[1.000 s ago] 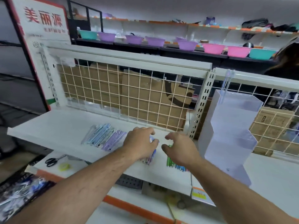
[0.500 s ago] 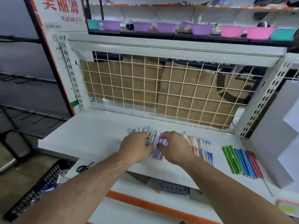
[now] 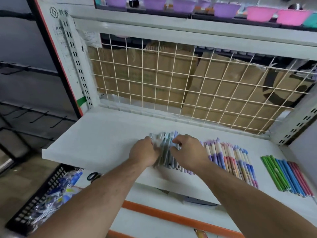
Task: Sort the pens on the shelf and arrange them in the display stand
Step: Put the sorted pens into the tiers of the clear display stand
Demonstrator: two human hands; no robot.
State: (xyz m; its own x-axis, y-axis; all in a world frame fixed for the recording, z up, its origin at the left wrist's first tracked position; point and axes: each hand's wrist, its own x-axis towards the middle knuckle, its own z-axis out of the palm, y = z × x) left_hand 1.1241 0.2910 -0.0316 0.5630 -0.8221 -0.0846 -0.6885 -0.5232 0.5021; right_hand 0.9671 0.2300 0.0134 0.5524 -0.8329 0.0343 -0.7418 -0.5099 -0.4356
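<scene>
On the white shelf (image 3: pixel 103 140), both hands worked at one bunch of blue-grey pens (image 3: pixel 165 152) that lay near the middle of the shelf, their tips pointing toward its back. The left hand (image 3: pixel 145 152) lay against the left edge of that bunch, fingers curled in around the outer pens; motion blur hid how firm the hold was. The right hand (image 3: pixel 188 152) sat on the bunch's right side, fingers bent narrowly with the tips and thumb pinching at the pens beneath them.

Further right on the shelf, just beside the right hand, lay a row of patterned pens (image 3: pixel 229 160) in purple, pink and blue. Toward the shelf's right end, apart from that row, lay thin pens (image 3: pixel 286 176) grouped green, blue and pink.

A wire grid (image 3: pixel 171 79) stood along the back of the shelf with cardboard (image 3: pixel 154 69) behind it. Above the shelf sat purple and pink bowls (image 3: pixel 257 12). Below the shelf's front left corner lay scissors (image 3: pixel 93 176) and a black basket (image 3: pixel 42 194) of packets.
</scene>
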